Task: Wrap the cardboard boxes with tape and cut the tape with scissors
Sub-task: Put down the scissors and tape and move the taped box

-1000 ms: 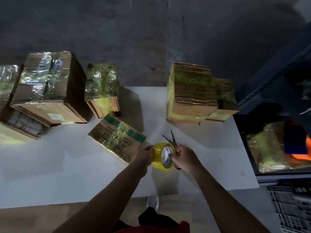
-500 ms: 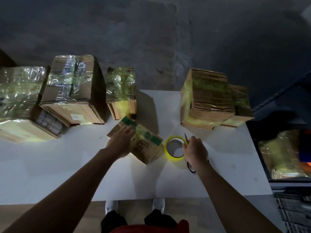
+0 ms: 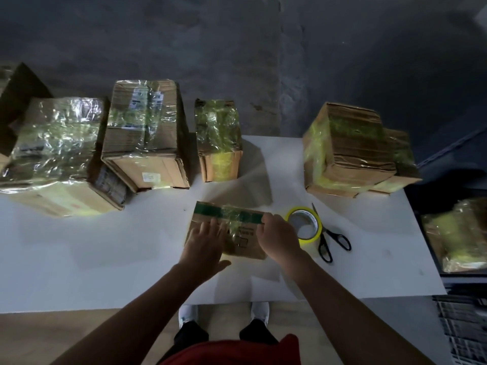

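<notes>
The small box (image 3: 243, 241) lies flat on the desk (image 3: 105, 248) under both hands. The left hand (image 3: 204, 243) rests on its left half, fingers straight and spread. The right hand (image 3: 279, 238) grips its far right corner, fingers curled over the edge. The yellow tape roll (image 3: 311, 239) lies flat just right of the right hand, the scissors (image 3: 323, 234) touching its far side. Taped boxes (image 3: 142, 133) stand beyond the hands.

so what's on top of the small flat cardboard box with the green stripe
The left hand lies flat on the small flat cardboard box; the right hand grips its right edge. A band of shiny clear tape crosses its top. The hands hide some print.
</notes>
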`<state>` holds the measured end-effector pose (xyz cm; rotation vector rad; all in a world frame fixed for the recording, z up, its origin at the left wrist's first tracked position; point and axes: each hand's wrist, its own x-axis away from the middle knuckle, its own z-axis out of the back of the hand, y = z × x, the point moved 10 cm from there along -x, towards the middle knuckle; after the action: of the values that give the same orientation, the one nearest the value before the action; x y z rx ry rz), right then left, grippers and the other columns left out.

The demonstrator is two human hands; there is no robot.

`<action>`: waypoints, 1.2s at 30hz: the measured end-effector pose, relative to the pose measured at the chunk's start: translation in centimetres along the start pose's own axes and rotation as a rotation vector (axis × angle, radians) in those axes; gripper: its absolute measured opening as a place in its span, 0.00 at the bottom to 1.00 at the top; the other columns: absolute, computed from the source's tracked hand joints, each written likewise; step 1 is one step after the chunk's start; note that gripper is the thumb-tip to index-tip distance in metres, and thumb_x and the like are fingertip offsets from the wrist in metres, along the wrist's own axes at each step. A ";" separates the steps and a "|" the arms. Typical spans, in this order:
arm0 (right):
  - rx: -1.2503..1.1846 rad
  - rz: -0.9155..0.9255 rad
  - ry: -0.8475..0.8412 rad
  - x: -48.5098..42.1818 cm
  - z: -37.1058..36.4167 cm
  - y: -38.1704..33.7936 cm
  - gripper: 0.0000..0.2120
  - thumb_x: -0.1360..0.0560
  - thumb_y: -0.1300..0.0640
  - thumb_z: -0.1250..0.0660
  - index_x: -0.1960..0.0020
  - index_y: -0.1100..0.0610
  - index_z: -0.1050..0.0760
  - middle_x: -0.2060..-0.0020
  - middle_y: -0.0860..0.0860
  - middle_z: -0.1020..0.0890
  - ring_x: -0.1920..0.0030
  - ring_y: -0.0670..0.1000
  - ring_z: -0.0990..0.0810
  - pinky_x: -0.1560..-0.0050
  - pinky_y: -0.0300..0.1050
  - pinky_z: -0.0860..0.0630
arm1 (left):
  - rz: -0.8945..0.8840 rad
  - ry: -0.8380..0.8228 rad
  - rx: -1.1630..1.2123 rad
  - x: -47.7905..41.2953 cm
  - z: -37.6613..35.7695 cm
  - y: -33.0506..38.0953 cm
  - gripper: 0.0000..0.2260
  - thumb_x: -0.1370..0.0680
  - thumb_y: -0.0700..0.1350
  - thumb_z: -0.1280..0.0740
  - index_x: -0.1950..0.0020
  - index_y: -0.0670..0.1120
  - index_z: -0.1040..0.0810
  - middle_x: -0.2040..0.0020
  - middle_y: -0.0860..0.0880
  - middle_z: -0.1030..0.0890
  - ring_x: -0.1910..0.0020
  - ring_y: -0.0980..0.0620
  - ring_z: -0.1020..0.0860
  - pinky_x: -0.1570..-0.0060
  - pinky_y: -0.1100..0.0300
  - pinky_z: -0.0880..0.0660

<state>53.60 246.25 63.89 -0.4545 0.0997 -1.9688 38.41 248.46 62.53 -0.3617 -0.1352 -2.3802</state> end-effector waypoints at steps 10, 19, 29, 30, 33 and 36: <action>-0.132 0.161 -0.059 -1.1 -0.8 -3.2 0.15 0.21 0.58 0.45 0.38 0.61 0.26 0.45 0.58 0.23 0.43 0.58 0.25 0.46 0.49 0.27 | 0.031 0.150 0.157 0.6 1.0 0.2 0.24 0.20 0.60 0.44 0.32 0.46 0.31 0.38 0.45 0.26 0.44 0.48 0.26 0.49 0.55 0.26; -0.021 0.134 -0.125 -0.2 -2.4 -3.1 0.25 0.21 0.60 0.46 0.24 0.59 0.41 0.32 0.57 0.31 0.36 0.59 0.29 0.40 0.51 0.28 | -0.227 0.227 0.031 -0.1 0.1 1.8 0.25 0.31 0.60 0.26 0.42 0.45 0.22 0.47 0.43 0.20 0.54 0.46 0.21 0.57 0.52 0.19; -0.027 0.160 -0.154 0.4 -3.1 -2.1 0.26 0.18 0.56 0.45 0.22 0.52 0.48 0.26 0.53 0.37 0.41 0.58 0.23 0.49 0.49 0.25 | -0.035 0.172 0.279 -1.9 0.8 -0.5 0.30 0.26 0.68 0.41 0.34 0.48 0.29 0.36 0.45 0.27 0.40 0.45 0.28 0.45 0.49 0.25; -0.056 0.143 -0.180 0.4 -3.3 -1.7 0.27 0.18 0.54 0.45 0.21 0.50 0.50 0.27 0.54 0.36 0.41 0.58 0.23 0.49 0.48 0.25 | 0.005 0.246 0.305 -2.3 2.0 -1.7 0.29 0.25 0.66 0.44 0.34 0.47 0.28 0.36 0.44 0.27 0.39 0.44 0.28 0.44 0.48 0.26; -0.230 0.074 -0.313 1.1 -4.7 -0.8 0.38 0.23 0.43 0.37 0.22 0.42 0.57 0.30 0.56 0.33 0.38 0.57 0.26 0.49 0.44 0.30 | 0.151 0.136 0.466 -3.5 1.3 -5.4 0.32 0.25 0.60 0.35 0.26 0.47 0.36 0.30 0.43 0.29 0.32 0.41 0.31 0.38 0.45 0.29; -0.313 0.070 -0.354 1.2 -4.8 -1.0 0.46 0.29 0.43 0.28 0.23 0.39 0.57 0.32 0.57 0.32 0.35 0.56 0.28 0.47 0.42 0.32 | 0.221 -0.130 0.485 -3.3 -2.0 -6.5 0.36 0.30 0.63 0.29 0.28 0.48 0.35 0.36 0.45 0.24 0.42 0.45 0.23 0.46 0.51 0.23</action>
<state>50.56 244.97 60.08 -0.9833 0.1967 -1.7799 35.90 254.96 59.64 -0.2796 -0.6826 -2.0227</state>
